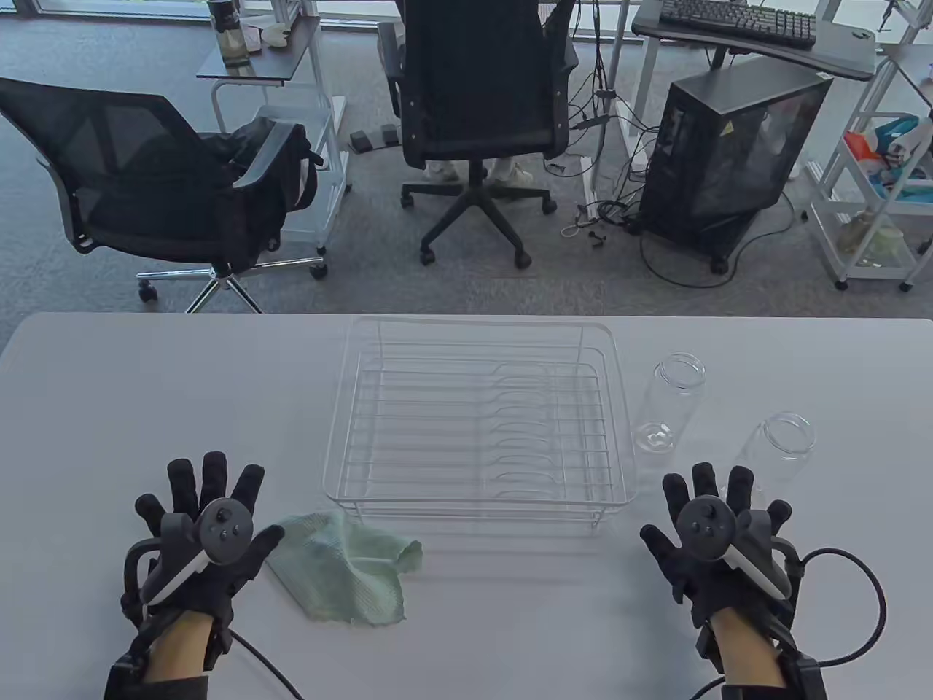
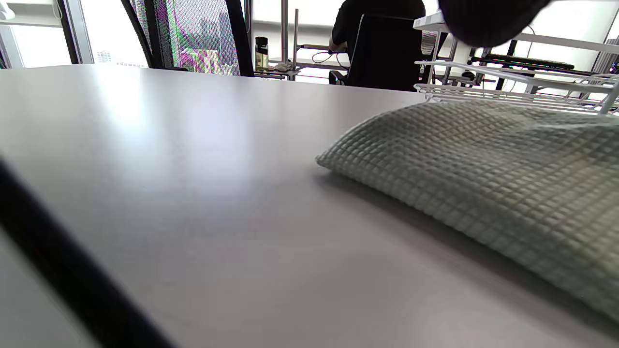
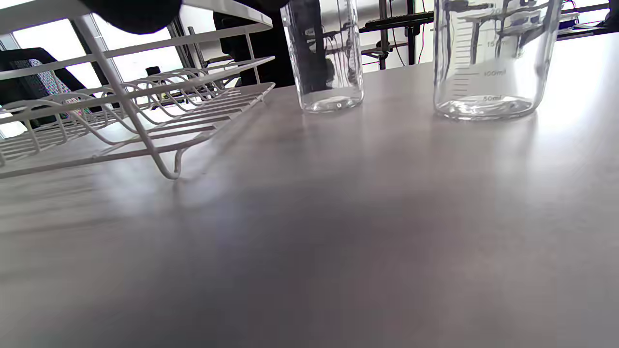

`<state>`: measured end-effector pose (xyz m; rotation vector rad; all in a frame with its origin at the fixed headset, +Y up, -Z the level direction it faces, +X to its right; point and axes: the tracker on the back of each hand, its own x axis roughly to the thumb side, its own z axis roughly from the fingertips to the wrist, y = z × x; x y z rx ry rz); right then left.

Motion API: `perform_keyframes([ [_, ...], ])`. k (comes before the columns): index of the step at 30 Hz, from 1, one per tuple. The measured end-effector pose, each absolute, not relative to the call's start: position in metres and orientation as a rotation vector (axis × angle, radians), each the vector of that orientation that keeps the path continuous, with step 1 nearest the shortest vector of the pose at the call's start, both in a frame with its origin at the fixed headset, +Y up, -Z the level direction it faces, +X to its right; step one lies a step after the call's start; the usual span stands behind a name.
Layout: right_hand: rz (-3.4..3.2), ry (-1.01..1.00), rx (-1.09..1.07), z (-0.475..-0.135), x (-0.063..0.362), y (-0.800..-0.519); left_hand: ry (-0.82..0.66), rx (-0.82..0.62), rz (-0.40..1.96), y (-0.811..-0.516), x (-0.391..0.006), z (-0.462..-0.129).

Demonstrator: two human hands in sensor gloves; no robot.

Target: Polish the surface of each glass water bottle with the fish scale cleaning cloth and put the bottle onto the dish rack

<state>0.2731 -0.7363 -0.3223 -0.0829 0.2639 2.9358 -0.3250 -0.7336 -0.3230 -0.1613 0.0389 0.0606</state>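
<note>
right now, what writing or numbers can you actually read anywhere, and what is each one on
"100ml" on the side of the nearer glass bottle, beside its measuring marks.
"50ml" lower on the same bottle, near its base.
Another number sits higher on that scale, too faint to read.
A yellow warning sticker on the black computer case is too small to read.
The keyboard keys are too small to read.
No text shows on the cloth, the dish rack or the farther bottle.
</note>
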Motion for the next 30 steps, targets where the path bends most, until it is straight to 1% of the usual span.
perform_keyframes([
  [10, 2.936, 0.262, -0.083, -0.322, 0.275, -0.736, 0.023, -0.144, 0.066, -0.733, -0.322, -0.327],
  [15, 2.927, 0.252, -0.072, -0.323, 0.274, -0.735, 0.0, -0.099, 0.104, -0.729, -0.322, -0.324],
  [18, 2.934, 0.243, -0.064, -0.322, 0.273, -0.735, -0.081, -0.034, 0.104, -0.725, -0.316, -0.32],
  [19, 2.926, 0.239, -0.061, -0.322, 0.273, -0.735, -0.116, 0.011, 0.086, -0.723, -0.311, -0.318],
  [22, 2.916, 0.239, -0.061, -0.323, 0.274, -0.735, -0.188, 0.029, 0.072, -0.72, -0.298, -0.318],
  [25, 2.914, 0.239, -0.064, -0.322, 0.274, -0.735, -0.214, -0.029, 0.127, -0.721, -0.286, -0.319],
  [26, 2.913, 0.237, -0.065, -0.322, 0.274, -0.735, -0.203, -0.072, 0.138, -0.723, -0.281, -0.32],
  [28, 2.908, 0.236, -0.066, -0.322, 0.275, -0.735, -0.167, -0.224, 0.089, -0.728, -0.271, -0.321],
  [30, 2.907, 0.236, -0.068, -0.322, 0.275, -0.735, -0.158, -0.328, 0.041, -0.731, -0.262, -0.321],
])
